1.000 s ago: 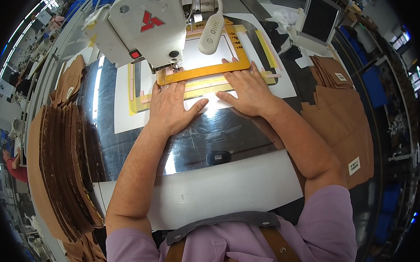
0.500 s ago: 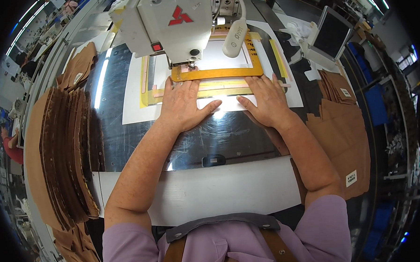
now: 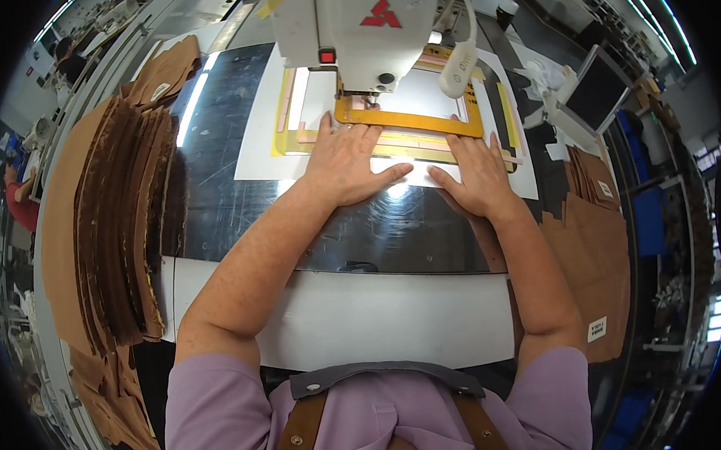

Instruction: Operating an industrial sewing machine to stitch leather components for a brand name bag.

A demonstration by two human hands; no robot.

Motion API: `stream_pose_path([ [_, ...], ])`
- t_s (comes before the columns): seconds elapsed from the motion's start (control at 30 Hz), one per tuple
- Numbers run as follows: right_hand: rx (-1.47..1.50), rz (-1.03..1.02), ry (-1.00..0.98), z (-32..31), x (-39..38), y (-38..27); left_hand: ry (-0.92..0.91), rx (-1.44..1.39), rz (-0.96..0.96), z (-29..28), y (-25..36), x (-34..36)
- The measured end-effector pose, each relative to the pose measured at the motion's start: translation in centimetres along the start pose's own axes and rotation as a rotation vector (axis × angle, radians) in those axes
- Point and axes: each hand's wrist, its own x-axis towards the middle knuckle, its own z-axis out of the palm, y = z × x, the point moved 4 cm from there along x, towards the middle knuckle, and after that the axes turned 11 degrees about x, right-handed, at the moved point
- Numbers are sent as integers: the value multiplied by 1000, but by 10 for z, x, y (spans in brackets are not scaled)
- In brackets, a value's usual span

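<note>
Under the head of a large white sewing machine (image 3: 352, 32) lies a white template sheet (image 3: 253, 161) edged with yellow and pink strips. An orange-yellow clamp frame (image 3: 420, 125) sits over it, close around the needle area (image 3: 371, 101). My left hand (image 3: 346, 163) rests flat on the template, fingertips at the frame's near bar by its left corner. Near the same bar's right end, my right hand (image 3: 477, 172) lies palm down, fingers stretched out. Both thumbs point inward, apart from each other. Neither hand grips anything that I can see; what lies under the palms is hidden.
Thick stacks of brown cut pieces (image 3: 107, 228) stand at the left. More brown pieces (image 3: 583, 255) lie at the right, with labels. A screen on a stand (image 3: 597, 88) is at the far right. A white hanging control (image 3: 458, 69) dangles beside the machine head.
The whole view has shifted, so machine, frame and hands appear farther right and higher. Both hands stay flat at the frame's near bar; against the machine they show no clear movement.
</note>
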Motion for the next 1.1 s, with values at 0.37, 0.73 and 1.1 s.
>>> stream_pose_path([
  [0.37, -72, 10, 153, -5, -13, 8, -56, 1, -16, -7, 1, -5],
  [0.73, -108, 170, 98, 10, -12, 35, -74, 261, -204, -52, -66, -46],
  [1.1, 132, 194, 337, -17, -10, 65, -132, 325, -849, -217, -368, -229],
])
